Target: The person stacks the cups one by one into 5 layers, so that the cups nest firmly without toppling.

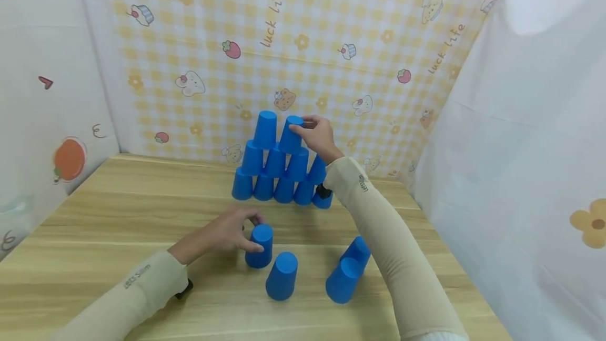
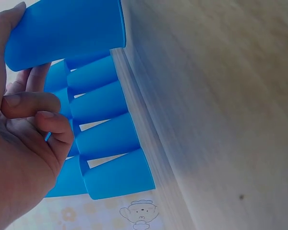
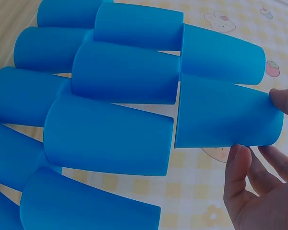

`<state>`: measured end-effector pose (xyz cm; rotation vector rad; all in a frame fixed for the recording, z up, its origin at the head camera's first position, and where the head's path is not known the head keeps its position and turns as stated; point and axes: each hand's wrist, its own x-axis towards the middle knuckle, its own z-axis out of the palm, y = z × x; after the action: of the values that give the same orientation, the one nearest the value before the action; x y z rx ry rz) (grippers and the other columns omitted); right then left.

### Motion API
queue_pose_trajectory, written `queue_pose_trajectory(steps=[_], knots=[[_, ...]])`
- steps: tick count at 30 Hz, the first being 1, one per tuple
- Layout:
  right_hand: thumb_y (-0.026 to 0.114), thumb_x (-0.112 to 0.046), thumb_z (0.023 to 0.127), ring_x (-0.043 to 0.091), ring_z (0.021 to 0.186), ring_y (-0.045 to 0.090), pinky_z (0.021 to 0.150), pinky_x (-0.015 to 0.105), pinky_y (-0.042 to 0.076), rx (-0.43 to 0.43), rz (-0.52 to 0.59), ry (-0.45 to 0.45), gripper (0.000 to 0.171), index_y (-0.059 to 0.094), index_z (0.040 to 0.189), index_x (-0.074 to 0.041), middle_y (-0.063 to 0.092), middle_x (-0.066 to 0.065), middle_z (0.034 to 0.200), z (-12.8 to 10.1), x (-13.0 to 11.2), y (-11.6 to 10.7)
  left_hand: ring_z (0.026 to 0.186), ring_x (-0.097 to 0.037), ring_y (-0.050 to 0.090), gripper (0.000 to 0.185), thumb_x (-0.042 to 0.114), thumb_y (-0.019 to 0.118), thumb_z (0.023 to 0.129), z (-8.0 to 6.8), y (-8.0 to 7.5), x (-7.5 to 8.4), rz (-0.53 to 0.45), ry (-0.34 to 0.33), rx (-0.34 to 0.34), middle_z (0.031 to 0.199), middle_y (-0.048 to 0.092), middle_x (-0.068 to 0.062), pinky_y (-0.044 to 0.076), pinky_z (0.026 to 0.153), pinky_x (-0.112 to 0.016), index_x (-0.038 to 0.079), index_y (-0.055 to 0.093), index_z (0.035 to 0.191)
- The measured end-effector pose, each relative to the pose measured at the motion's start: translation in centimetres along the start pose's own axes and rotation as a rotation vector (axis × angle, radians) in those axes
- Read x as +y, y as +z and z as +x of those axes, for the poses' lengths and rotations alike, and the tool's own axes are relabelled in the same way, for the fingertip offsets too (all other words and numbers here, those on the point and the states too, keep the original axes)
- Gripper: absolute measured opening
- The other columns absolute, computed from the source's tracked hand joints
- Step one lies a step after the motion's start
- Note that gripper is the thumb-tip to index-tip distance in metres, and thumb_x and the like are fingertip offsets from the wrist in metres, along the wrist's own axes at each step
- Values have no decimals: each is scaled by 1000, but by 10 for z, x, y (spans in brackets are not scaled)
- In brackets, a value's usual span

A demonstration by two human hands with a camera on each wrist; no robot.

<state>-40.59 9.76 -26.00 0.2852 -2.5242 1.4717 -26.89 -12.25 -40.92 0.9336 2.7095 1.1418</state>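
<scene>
Upside-down blue cups stand in a stepped stack, the bottom row on the table and a second row above it. On the third level is one cup, and beside it my right hand pinches another cup near its narrow end. That cup's rim meets the row below in the right wrist view. Lower on the left, my left hand holds a cup between thumb and fingers; whether it touches the table I cannot tell. Two of its fingers curl free of the cup.
In front of the stack stands a single upside-down cup. Two more cups, a nearer one and a farther one, overlap beside the right forearm. Patterned cloth hangs behind the wooden table.
</scene>
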Motion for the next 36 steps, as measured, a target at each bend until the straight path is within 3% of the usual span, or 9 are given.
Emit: queue_pose_trajectory(steps=[10,18,24,36], knots=[[73,-43,89,24,114,63,88,42,56,-23,28,12,55,60,132,-12,64,9,130,2,2,-5,99,-15,60,49,45,85,75,1,2,2,8,5,-3,104,65,6,52,84,-40,17,64,109],[73,-45,88,23,115,63,86,38,57,-27,9,19,58,57,135,-14,64,6,132,2,4,-6,100,-17,61,47,43,85,76,0,5,3,5,16,4,103,66,6,52,87,-44,16,64,109],[73,-44,88,26,119,61,90,46,55,-74,30,14,63,53,141,-15,61,7,135,-2,7,-11,101,-17,61,49,44,85,76,-1,7,2,8,10,10,105,66,6,53,88,-44,16,64,110],[73,-42,89,28,123,58,95,46,52,-112,-42,43,62,51,141,-17,59,6,137,-13,20,-21,103,-19,61,48,42,86,76,-4,6,-1,-3,-17,12,105,66,6,52,91,-46,17,64,110]])
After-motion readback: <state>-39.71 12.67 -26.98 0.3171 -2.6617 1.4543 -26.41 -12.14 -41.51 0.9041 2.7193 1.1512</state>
